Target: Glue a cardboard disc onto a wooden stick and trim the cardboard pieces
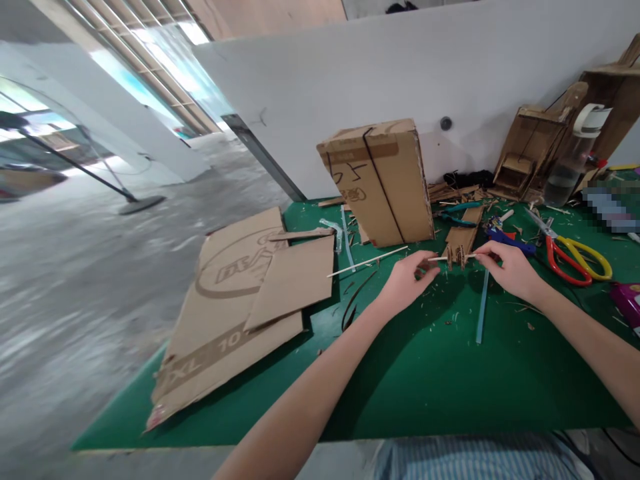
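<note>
Between my two hands runs a thin wooden stick (pixel 439 259), held level just above the table. Small torn-edged cardboard pieces (pixel 457 257) sit on its middle. My left hand (pixel 411 279) pinches the stick's left end, fingers curled. At the other end, my right hand (pixel 510 268) grips it between thumb and fingertips. Behind the pieces lies a cardboard strip (pixel 463 230). A blue tool (pixel 515 243) is partly hidden by my right hand. Below that hand lies a translucent glue stick (pixel 483 310). Another thin stick (pixel 369 261) rests left of my left hand.
A cardboard box (pixel 383 190) stands at the back of the green table (pixel 415 380). Flat cardboard sheets (pixel 225 313) cover the left. Scissors (pixel 573 257), a water bottle (pixel 570 163) and a purple object (pixel 627 303) are at right. Teal-handled pliers (pixel 457 219) lie behind, among scraps.
</note>
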Demonstrator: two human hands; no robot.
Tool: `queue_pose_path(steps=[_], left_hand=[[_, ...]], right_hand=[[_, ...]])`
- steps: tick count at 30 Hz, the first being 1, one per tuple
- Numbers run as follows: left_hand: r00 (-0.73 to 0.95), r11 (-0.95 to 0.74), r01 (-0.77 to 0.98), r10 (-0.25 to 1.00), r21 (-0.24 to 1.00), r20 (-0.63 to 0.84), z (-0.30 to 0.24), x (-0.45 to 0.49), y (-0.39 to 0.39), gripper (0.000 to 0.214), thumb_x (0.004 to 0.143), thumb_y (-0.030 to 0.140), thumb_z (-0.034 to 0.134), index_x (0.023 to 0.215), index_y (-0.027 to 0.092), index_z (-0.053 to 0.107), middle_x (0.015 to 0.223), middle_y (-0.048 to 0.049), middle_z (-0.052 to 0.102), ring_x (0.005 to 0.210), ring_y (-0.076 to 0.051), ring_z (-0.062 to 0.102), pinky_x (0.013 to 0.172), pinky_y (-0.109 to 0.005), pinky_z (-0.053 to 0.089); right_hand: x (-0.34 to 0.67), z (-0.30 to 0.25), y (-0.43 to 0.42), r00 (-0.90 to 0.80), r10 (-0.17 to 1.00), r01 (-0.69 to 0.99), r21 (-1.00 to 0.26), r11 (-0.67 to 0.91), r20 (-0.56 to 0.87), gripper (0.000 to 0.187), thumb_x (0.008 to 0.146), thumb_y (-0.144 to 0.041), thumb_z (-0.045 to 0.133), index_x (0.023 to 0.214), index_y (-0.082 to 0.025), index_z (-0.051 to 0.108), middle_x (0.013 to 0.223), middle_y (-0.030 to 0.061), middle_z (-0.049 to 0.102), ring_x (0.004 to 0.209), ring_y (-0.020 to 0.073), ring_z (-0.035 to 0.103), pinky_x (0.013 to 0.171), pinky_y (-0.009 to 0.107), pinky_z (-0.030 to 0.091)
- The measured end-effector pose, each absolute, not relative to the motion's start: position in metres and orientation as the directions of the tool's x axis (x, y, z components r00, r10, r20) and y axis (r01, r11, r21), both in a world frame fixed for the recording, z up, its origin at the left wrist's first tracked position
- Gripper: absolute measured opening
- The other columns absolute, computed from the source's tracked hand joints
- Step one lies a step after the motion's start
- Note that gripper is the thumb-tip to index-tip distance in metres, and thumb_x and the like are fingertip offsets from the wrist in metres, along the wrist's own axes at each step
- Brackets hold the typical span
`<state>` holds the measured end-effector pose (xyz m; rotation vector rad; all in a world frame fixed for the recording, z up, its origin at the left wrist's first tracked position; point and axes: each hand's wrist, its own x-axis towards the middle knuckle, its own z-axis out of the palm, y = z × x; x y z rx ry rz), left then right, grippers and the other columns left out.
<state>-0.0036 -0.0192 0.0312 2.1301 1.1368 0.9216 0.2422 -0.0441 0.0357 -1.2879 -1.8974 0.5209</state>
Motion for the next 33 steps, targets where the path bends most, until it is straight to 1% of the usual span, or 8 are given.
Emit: queue_pose_path(steps=[3, 7, 12, 15, 19, 23, 28, 33], left_hand=[[0.385, -0.498, 0.505, 0.861, 0.705, 0.333, 0.029, -0.001, -0.020, 0.017, 0.088, 0.029, 0.052, 0.089, 0.019, 0.065, 0.080, -0.0030, 0.070, 0.071, -0.016, 0.065, 0.067, -0.028, 0.052], [0.380, -0.541, 0.546, 0.840, 0.640, 0.387, 0.028, -0.001, -0.021, 0.020, 0.086, 0.028, 0.056, 0.101, 0.019, 0.066, 0.095, -0.0056, 0.072, 0.077, -0.017, 0.066, 0.066, -0.027, 0.052], [0.407, -0.571, 0.630, 0.820, 0.526, 0.402, 0.028, -0.002, -0.023, 0.017, 0.090, 0.028, 0.053, 0.097, 0.021, 0.066, 0.085, -0.0027, 0.072, 0.071, -0.016, 0.065, 0.065, -0.028, 0.050], [0.394, -0.561, 0.665, 0.825, 0.493, 0.406, 0.026, -0.003, -0.023, 0.015, 0.090, 0.026, 0.051, 0.095, 0.021, 0.065, 0.085, -0.0022, 0.072, 0.073, -0.017, 0.067, 0.065, -0.027, 0.050], [0.280, -0.480, 0.651, 0.872, 0.587, 0.402, 0.026, -0.006, -0.020, 0.015, 0.091, 0.029, 0.050, 0.093, 0.022, 0.062, 0.079, -0.0004, 0.070, 0.065, -0.015, 0.067, 0.062, -0.026, 0.050], [0.149, -0.362, 0.515, 0.930, 0.777, 0.335, 0.027, -0.005, -0.016, 0.015, 0.089, 0.034, 0.054, 0.091, 0.020, 0.059, 0.085, -0.0011, 0.070, 0.059, -0.014, 0.069, 0.052, -0.023, 0.049], [0.098, -0.291, 0.328, 0.957, 0.899, 0.274, 0.024, -0.004, -0.012, 0.018, 0.088, 0.036, 0.056, 0.092, 0.018, 0.057, 0.093, -0.0055, 0.071, 0.061, -0.016, 0.071, 0.060, -0.027, 0.057], [0.087, -0.308, 0.325, 0.951, 0.894, 0.296, 0.026, -0.004, -0.013, 0.028, 0.090, 0.034, 0.053, 0.113, 0.020, 0.061, 0.099, -0.0061, 0.073, 0.064, -0.016, 0.072, 0.068, -0.032, 0.060]], right_hand=[[0.241, 0.033, -0.043, -0.216, 0.920, 0.580, -0.715, 0.391, 0.328, 0.023, 0.091, -0.039, 0.050, 0.088, -0.021, 0.065, 0.078, 0.0039, 0.068, 0.067, 0.0174, 0.059, 0.061, 0.031, 0.045], [0.241, 0.029, -0.042, -0.230, 0.924, 0.605, -0.698, 0.383, 0.307, 0.024, 0.091, -0.039, 0.049, 0.087, -0.021, 0.065, 0.077, 0.0043, 0.068, 0.068, 0.0183, 0.060, 0.061, 0.032, 0.045], [0.242, 0.030, -0.040, -0.215, 0.918, 0.632, -0.670, 0.390, 0.332, 0.025, 0.092, -0.039, 0.047, 0.091, -0.021, 0.065, 0.085, 0.0056, 0.068, 0.074, 0.0194, 0.061, 0.066, 0.033, 0.047], [0.248, 0.032, -0.038, -0.199, 0.888, 0.687, -0.587, 0.428, 0.414, 0.027, 0.092, -0.039, 0.046, 0.105, -0.021, 0.062, 0.096, 0.0085, 0.067, 0.089, 0.0233, 0.060, 0.077, 0.038, 0.048], [0.269, 0.030, -0.033, -0.133, 0.845, 0.896, -0.301, 0.325, 0.517, 0.045, 0.088, -0.028, 0.047, 0.131, -0.016, 0.049, 0.120, 0.0167, 0.060, 0.111, 0.0328, 0.051, 0.093, 0.050, 0.042], [0.290, 0.019, -0.027, -0.071, 0.915, 0.997, 0.003, 0.076, 0.398, 0.051, 0.083, -0.027, 0.046, 0.132, -0.012, 0.048, 0.124, 0.0218, 0.057, 0.107, 0.0388, 0.050, 0.085, 0.056, 0.042], [0.291, 0.012, -0.017, 0.019, 0.942, 0.999, 0.025, -0.029, 0.334, 0.046, 0.080, -0.028, 0.047, 0.122, -0.011, 0.053, 0.107, 0.0190, 0.062, 0.093, 0.0331, 0.056, 0.078, 0.046, 0.044], [0.287, 0.020, -0.018, 0.035, 0.895, 0.999, -0.017, -0.030, 0.444, 0.048, 0.076, -0.025, 0.050, 0.123, -0.013, 0.052, 0.110, 0.0178, 0.056, 0.087, 0.0290, 0.058, 0.069, 0.038, 0.044]])
